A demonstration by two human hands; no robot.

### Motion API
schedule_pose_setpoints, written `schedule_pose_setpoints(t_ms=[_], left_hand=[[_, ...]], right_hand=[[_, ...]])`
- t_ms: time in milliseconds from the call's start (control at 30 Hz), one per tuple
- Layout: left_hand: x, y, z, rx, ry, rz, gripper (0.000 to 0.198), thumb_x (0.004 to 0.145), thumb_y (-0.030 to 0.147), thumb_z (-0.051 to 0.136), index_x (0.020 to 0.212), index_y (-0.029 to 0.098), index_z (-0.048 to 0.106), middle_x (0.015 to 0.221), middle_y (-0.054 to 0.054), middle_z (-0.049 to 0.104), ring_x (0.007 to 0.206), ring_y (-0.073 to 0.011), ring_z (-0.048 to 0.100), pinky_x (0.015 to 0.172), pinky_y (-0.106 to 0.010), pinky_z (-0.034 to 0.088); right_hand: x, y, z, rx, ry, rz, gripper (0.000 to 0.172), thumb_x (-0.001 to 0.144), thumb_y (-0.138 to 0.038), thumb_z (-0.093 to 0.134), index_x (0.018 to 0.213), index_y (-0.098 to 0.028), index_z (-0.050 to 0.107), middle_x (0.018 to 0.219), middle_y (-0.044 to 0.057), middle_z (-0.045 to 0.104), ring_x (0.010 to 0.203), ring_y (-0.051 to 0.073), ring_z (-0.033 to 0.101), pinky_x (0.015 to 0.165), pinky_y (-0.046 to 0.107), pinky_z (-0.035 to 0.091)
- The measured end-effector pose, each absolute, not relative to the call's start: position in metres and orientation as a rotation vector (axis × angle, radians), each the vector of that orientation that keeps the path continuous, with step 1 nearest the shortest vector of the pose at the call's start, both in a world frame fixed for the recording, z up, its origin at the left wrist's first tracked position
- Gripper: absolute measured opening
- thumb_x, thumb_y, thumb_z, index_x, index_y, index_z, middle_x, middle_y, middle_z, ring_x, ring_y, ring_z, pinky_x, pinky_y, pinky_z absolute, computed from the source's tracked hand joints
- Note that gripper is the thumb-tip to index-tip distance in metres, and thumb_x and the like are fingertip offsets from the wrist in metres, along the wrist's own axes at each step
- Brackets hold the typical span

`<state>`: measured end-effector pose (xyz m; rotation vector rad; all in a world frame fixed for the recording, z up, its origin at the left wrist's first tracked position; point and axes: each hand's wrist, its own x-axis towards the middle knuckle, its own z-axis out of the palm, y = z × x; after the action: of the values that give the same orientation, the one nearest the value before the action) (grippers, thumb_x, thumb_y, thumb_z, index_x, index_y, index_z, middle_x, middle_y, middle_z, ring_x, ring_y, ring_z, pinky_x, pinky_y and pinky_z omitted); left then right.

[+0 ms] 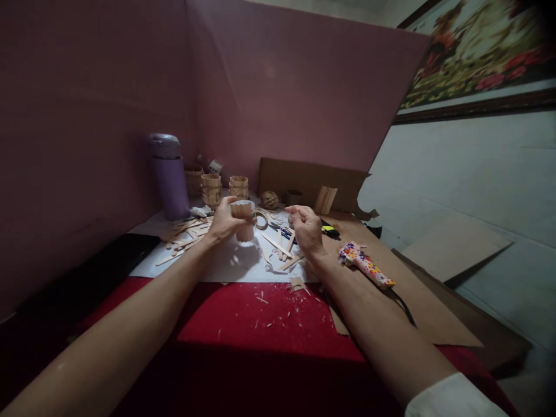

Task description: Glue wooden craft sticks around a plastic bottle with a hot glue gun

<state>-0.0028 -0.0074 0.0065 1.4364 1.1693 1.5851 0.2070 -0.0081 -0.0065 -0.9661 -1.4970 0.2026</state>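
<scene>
While the left hand (pixel 226 221) grips a stick-clad cup (pixel 244 230) above white paper (pixel 217 270), the right hand (pixel 306 229) is closed, anything pinched indiscernible; cladding seems the step in hand, the next move calling for a steady cup.

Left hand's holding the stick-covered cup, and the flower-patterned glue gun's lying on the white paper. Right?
Not quite: the glue gun lies on the brown cardboard, not the white paper, as the head view shows. The left hand does hold the stick-covered cup.
</scene>
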Motion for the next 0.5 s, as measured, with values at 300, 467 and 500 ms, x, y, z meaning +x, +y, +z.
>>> schedule_pose_setpoints(t_ms=[300,467,500], left_hand=[[-0.0048,-0.0178,0.013,1.488,1.157,1.443,0.096,0.044,0.039,0.09,0.127,0.016,0.048,0.105,-0.011,0.064,0.103,-0.0295,0.062,0.09,-0.042,0.047],[-0.0067,-0.0175,0.0147,1.462,1.095,1.515,0.087,0.059,0.063,0.077,0.129,0.018,0.051,0.116,-0.014,0.062,0.113,-0.0324,0.059,0.095,-0.043,0.044],[-0.0069,-0.0168,0.0149,1.465,1.071,1.534,0.086,0.061,0.065,0.075,0.128,0.018,0.051,0.115,-0.014,0.062,0.113,-0.032,0.059,0.094,-0.042,0.044]], right_hand=[[0.2043,-0.0115,-0.0055,-1.015,-1.53,0.206,0.035,0.091,-0.043,0.052,0.083,-0.017,0.074,0.098,0.013,0.071,0.098,0.023,0.065,0.09,0.038,0.05],[0.2074,-0.0089,-0.0041,-1.072,-1.474,0.257,0.042,0.092,-0.049,0.048,0.085,-0.015,0.072,0.095,0.011,0.072,0.089,0.022,0.066,0.079,0.032,0.05],[0.2085,-0.0079,-0.0036,-1.101,-1.481,0.278,0.045,0.093,-0.05,0.045,0.087,-0.014,0.072,0.092,0.011,0.073,0.086,0.021,0.066,0.075,0.031,0.05]])
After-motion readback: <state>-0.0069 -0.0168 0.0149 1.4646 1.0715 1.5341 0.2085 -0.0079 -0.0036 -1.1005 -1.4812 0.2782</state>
